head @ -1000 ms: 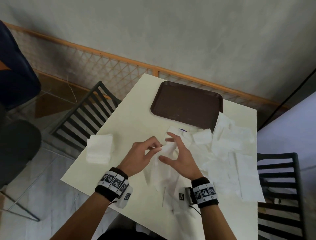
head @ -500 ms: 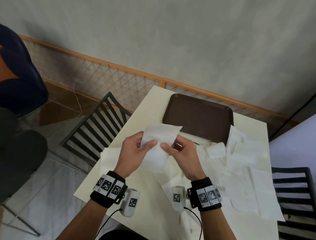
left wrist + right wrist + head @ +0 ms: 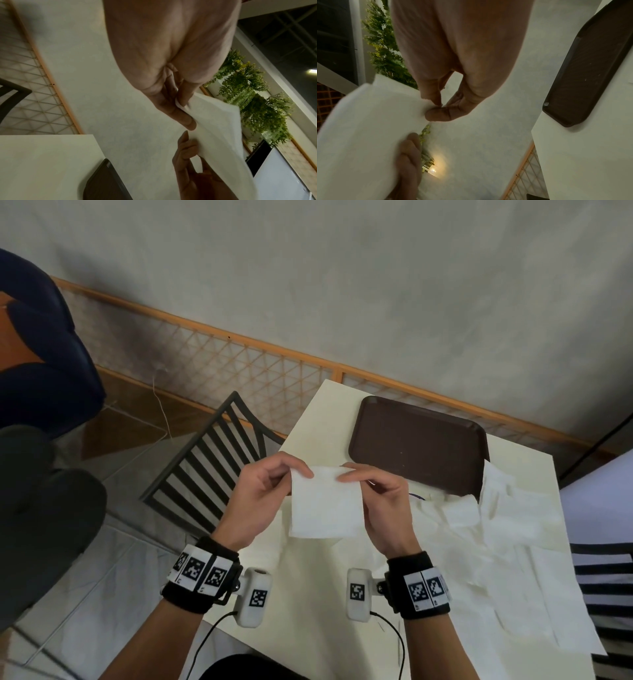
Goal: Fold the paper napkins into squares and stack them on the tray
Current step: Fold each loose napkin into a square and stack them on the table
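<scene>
1. Left hand (image 3: pixel 263 501) and right hand (image 3: pixel 383 508) each pinching a top corner of one napkin (image 3: pixel 325 505), thumb against fingers; held up above the near half of the desk (image 3: pixel 318 419), hanging flat and roughly square.
2. Best done by matching the two pinched corners exactly, keeping the layers from sliding apart, then lowering onto the desk and pressing the crease flat.
3. Tray (image 3: pixel 418 440) at the far side bare; unfolded napkins (image 3: pixel 507 529) heaped to the right, one overlapping its near right corner.
4. Against half a second ago: napkin squared up and hanging straight rather than skewed, hands spread wider at its top edge.
</scene>
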